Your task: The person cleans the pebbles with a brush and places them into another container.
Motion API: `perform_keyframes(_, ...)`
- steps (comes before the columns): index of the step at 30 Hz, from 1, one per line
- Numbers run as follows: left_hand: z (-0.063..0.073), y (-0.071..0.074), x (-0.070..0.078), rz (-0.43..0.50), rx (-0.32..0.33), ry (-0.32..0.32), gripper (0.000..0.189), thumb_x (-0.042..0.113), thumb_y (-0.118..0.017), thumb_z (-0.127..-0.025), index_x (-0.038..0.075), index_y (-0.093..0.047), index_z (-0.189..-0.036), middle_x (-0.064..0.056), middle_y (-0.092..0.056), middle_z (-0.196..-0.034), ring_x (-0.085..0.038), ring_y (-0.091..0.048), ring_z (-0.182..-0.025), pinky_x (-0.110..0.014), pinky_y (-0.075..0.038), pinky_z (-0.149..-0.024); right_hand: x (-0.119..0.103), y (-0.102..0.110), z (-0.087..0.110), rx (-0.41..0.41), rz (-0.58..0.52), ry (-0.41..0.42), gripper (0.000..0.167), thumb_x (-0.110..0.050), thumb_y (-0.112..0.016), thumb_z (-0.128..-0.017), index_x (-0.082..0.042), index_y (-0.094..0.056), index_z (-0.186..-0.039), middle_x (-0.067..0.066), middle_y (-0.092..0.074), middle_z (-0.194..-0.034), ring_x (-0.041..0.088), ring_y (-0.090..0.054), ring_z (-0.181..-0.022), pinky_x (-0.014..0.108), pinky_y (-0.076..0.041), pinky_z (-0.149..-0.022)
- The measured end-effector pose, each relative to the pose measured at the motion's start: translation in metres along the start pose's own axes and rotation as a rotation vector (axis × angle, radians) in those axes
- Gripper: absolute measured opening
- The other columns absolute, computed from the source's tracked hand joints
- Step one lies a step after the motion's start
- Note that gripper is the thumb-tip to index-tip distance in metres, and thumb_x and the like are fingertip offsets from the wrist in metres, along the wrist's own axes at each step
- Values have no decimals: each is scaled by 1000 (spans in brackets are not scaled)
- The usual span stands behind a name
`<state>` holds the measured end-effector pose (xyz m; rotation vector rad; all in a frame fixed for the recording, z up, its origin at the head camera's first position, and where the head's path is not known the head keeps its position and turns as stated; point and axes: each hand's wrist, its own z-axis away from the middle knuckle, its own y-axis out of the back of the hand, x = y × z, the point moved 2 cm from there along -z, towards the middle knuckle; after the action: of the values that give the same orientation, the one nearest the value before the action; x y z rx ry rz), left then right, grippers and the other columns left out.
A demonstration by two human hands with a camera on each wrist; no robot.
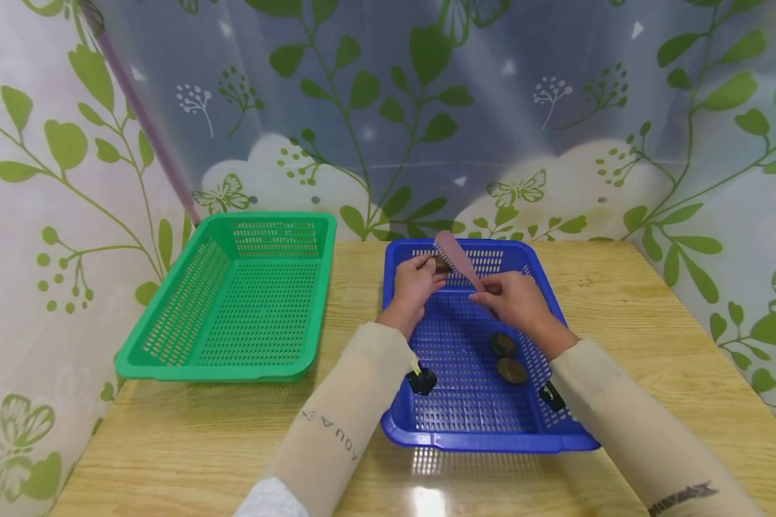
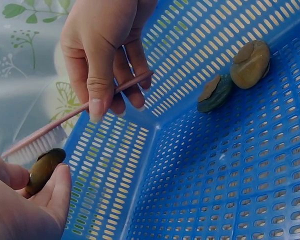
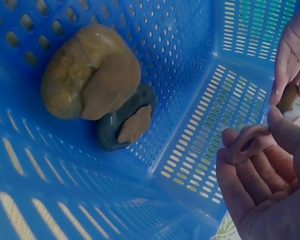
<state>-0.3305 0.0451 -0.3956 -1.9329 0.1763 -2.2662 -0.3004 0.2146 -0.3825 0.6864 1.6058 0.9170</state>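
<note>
Over the far end of the blue basket point(image 1: 491, 441), my left hand point(image 1: 416, 291) pinches a smooth brownish stone point(image 2: 46, 172) between thumb and fingers. My right hand point(image 1: 516, 298) grips the handle of a pink brush point(image 1: 458, 260) with pale bristles. In the left wrist view the bristles lie right at the stone's upper side. Two other stones rest inside the basket near its right wall: a dark greenish one point(image 3: 109, 131) and a yellowish-brown one point(image 3: 65, 80). Each of these carries a flat brown patch on its surface.
A green perforated basket point(image 1: 216, 373) stands on the wooden table point(image 1: 356, 345) to the left of the blue one. Behind the table hangs a curtain point(image 1: 375, 93) with leaf prints. Black wrist devices point(image 1: 422, 380) sit by both sleeves.
</note>
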Motion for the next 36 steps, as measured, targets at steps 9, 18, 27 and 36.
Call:
perform_keyframes(9,1,1,0,-17,-5,10,40,10,-42,-104,-4,-44,-142,-26,-55,-132,-32,-65,-108,-33,-55,-88,-1,0,-2,23,-15,3,24,-25,-67,-93,-2,-71,-101,1,-61,-61,15,-51,-52,29,-39,-50)
perform_keyframes(18,2,0,2,-10,-1,23,37,9,-42,-104,-4,-50,-138,-24,-63,-123,-29,-65,-107,-34,-55,-89,-3,-4,-1,-23,-49,52,30,-23,-67,-93,-2,-69,-114,5,-66,-72,15,-50,-55,30,-40,-53)
perform_keyframes(27,2,2,1,-36,1,28,37,8,-42,-103,-3,-50,-138,-21,-63,-122,-27,-66,-107,-33,-55,-89,-3,-7,-1,-68,-83,60,31,-23,-67,-93,-1,-68,-115,11,-70,-79,15,-52,-55,30,-43,-54)
perform_keyframes(36,1,1,1,-15,-6,7,38,7,-43,-103,-4,-49,-139,-23,-63,-122,-28,-66,-107,-33,-55,-87,0,-5,-2,-57,-72,26,27,-23,-68,-93,-2,-70,-110,4,-63,-68,16,-50,-53,29,-40,-51)
